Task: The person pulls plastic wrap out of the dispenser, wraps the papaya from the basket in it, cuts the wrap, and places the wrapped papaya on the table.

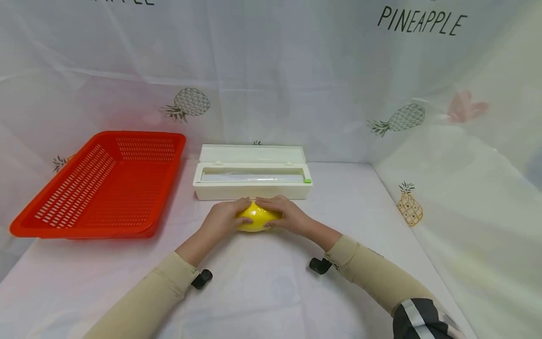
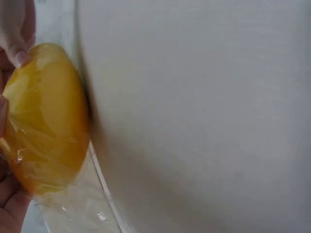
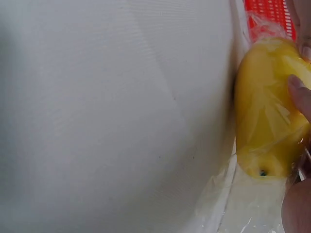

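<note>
A glossy yellow mango-shaped fruit [image 1: 258,217] rests on the white-covered table, close in front of the cling film box [image 1: 254,191]. Clear cling film [image 2: 80,206] wraps it; creases run over its skin, and loose film sticks out past its ends in both wrist views. My left hand [image 1: 223,218] grips the fruit's left side, fingers over the top and thumb on the near face. On the opposite side my right hand [image 1: 292,217] holds it the same way. A small dark spot shows at one end in the right wrist view. The undersides of the fingers are partly hidden.
At the left stands a red plastic basket [image 1: 167,207] with slotted walls. The film box has its lid [image 1: 254,153] raised, with a roll [image 1: 251,177] inside and a green slider [image 1: 307,181] at the right. A pineapple-print curtain [image 1: 271,94] hangs behind.
</note>
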The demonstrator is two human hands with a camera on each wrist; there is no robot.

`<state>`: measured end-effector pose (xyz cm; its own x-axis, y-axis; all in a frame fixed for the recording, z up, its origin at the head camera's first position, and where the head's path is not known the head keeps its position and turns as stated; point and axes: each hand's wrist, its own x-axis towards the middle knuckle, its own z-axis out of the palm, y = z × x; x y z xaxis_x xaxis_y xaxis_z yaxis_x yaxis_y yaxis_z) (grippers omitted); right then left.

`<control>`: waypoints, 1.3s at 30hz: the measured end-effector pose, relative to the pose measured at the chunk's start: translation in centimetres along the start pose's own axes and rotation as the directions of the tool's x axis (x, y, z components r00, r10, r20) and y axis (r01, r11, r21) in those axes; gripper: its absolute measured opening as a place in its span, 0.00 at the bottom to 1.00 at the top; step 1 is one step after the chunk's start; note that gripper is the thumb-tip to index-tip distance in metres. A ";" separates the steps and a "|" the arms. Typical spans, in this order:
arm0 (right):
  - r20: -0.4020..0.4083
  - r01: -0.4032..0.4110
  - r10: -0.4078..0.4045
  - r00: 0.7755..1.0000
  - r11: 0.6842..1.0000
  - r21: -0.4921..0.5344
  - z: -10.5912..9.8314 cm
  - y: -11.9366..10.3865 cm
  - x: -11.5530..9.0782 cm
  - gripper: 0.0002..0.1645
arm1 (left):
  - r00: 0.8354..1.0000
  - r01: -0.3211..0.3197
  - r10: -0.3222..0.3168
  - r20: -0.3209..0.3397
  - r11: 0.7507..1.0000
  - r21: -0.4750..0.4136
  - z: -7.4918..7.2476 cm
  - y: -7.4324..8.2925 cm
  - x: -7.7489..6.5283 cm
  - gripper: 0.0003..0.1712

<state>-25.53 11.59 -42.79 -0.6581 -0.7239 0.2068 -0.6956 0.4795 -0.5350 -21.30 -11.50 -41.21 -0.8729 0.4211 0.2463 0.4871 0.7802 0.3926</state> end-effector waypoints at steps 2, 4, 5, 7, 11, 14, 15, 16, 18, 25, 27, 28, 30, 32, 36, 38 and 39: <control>-0.002 -0.006 0.006 1.000 1.000 0.007 -0.1 -0.1 -0.1 0.39 | 0.999 -0.036 0.037 -0.022 0.999 0.034 0.1 0.1 -0.2 0.33; -0.002 -0.025 0.025 1.000 0.999 0.020 -0.2 -0.2 -0.2 0.39 | 0.996 -0.072 0.075 -0.041 0.995 0.066 0.2 0.4 -0.2 0.32; -0.001 -0.036 0.036 0.999 0.999 0.033 -0.2 -0.2 -0.2 0.40 | 0.994 -0.091 0.095 -0.052 0.993 0.077 0.3 0.5 -0.3 0.32; 0.003 -0.063 0.063 0.998 0.996 0.062 -0.3 -0.1 -0.4 0.40 | 0.989 -0.122 0.129 -0.066 0.988 0.093 0.5 0.7 -0.3 0.32; 0.020 -0.105 0.103 0.994 0.987 0.124 -0.4 0.1 -0.8 0.37 | 0.995 -0.088 0.087 -0.056 0.996 -0.010 0.5 1.0 -0.3 0.34; 0.034 -0.134 0.130 0.991 0.975 0.178 -0.5 0.1 -1.0 0.28 | 1.000 0.003 0.003 0.027 0.980 -0.199 -0.1 0.7 0.0 0.29; 0.034 -0.144 0.140 0.990 0.969 0.201 -0.5 0.0 -1.1 0.25 | 0.998 0.033 -0.018 0.058 0.964 -0.264 -0.4 0.4 0.1 0.26; 0.033 -0.154 0.150 0.988 0.963 0.221 -0.6 -0.1 -1.1 0.22 | 0.996 0.060 -0.035 0.084 0.943 -0.328 -0.6 0.0 0.2 0.23; 0.017 -0.170 0.172 0.985 0.951 0.258 -0.7 -0.2 -1.1 0.18 | 0.989 0.113 -0.060 0.136 0.894 -0.433 -0.9 -0.8 0.5 0.18; -0.035 -0.174 0.199 0.979 0.918 0.357 -0.4 -0.4 -1.4 0.11 | 0.929 0.296 -0.030 0.368 0.657 -0.693 -0.2 -3.3 0.6 0.20; -0.051 -0.174 0.205 0.978 0.918 0.356 -0.1 -0.6 -1.6 0.09 | 0.902 0.353 -0.018 0.430 0.604 -0.715 0.1 -3.4 0.4 0.24; -0.064 -0.165 0.200 0.978 0.922 0.350 0.0 -0.7 -1.8 0.08 | 0.891 0.373 -0.012 0.453 0.586 -0.719 0.3 -3.4 0.4 0.25; -0.099 -0.141 0.184 0.978 0.932 0.334 0.2 -1.1 -2.3 0.07 | 0.878 0.393 0.006 0.480 0.563 -0.727 0.5 -3.1 0.2 0.28; -0.124 -0.139 0.187 0.975 0.936 0.325 0.1 -2.0 -2.9 0.08 | 0.867 0.402 0.026 0.497 0.552 -0.730 0.7 -2.7 0.0 0.33; -0.114 -0.190 0.237 0.965 0.928 0.320 0.4 -3.1 -4.1 0.10 | 0.876 0.375 0.036 0.481 0.576 -0.726 0.9 -1.6 -0.5 0.38; -0.085 -0.222 0.264 0.961 0.915 0.337 0.3 -3.5 -4.6 0.11 | 0.888 0.353 0.022 0.459 0.607 -0.712 1.1 -1.1 -0.8 0.38; -0.072 -0.230 0.270 0.960 0.909 0.347 0.5 -3.2 -4.7 0.12 | 0.897 0.338 0.012 0.442 0.625 -0.704 1.2 -0.8 -1.0 0.37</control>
<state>-20.04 13.22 -42.47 -0.8404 -0.5301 0.1128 -0.3813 0.4303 -0.8182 -20.91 -12.01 -42.80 -0.7889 0.5917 -0.1660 0.0280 0.3045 0.9521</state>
